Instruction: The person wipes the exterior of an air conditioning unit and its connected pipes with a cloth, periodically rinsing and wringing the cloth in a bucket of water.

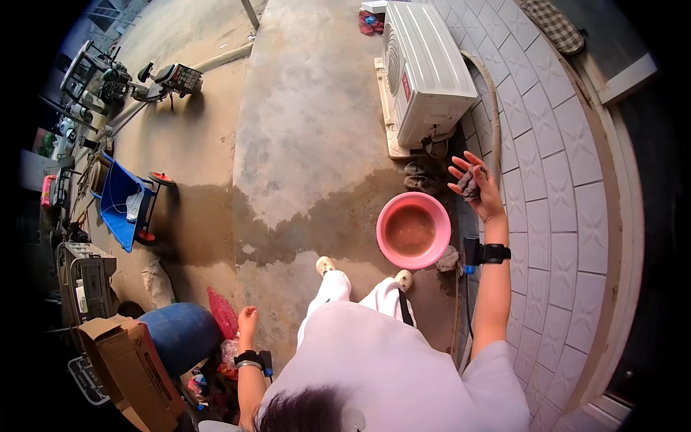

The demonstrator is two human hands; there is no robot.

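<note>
A crumpled grey cloth (470, 184) lies in the palm of my right hand (488, 193), pinned by the thumb side while the other fingers spread outward. That hand is raised beside the tiled wall, up and right of a pink basin (384, 243). Brownish, cloudy water (410, 230) stands in the basin. My left hand (247, 321) hangs low at my left side with its fingers curled in; I see nothing in it. It is nearest to a red plastic bag (222, 312) on the ground.
An outdoor air conditioner unit (432, 65) stands beyond the basin, dark shoes (422, 178) below it. Another grey cloth (448, 259) touches the basin's side. At left are a blue cart (119, 205), a blue barrel (181, 337) and a cardboard box (129, 371). The concrete is partly wet.
</note>
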